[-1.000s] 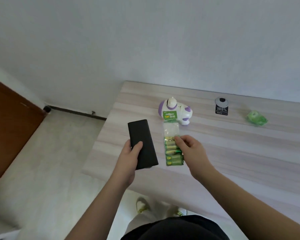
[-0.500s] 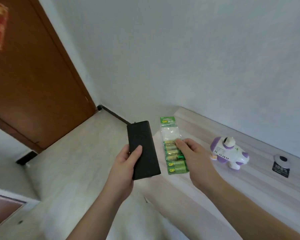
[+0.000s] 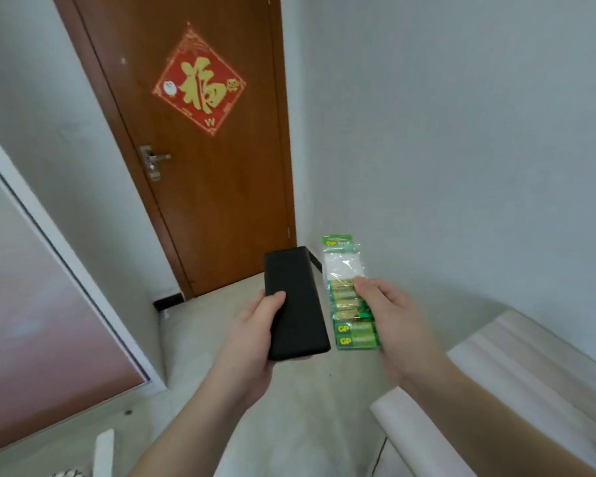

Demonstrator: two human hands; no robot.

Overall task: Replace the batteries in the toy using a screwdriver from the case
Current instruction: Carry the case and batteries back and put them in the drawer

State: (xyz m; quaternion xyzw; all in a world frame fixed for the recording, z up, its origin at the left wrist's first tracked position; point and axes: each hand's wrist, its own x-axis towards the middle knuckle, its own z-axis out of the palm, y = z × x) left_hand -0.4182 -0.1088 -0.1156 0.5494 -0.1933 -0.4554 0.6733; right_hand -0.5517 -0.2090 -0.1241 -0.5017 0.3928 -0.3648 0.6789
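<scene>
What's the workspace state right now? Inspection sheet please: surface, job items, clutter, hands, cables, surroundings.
Surface: pale wood-grain table at lower right, only its corner in view.
Job's things: black case closed, held off the table; battery pack in green packaging, also held off the table. Toy and screwdriver: nothing seen.
Clutter: nothing seen on the visible part of the table.
Grippers: left hand grips the case, thumb on top; right hand holds the battery pack.
Cables: nothing seen.
Surroundings: brown door with red and gold decoration, shut; white walls, light floor.
</scene>
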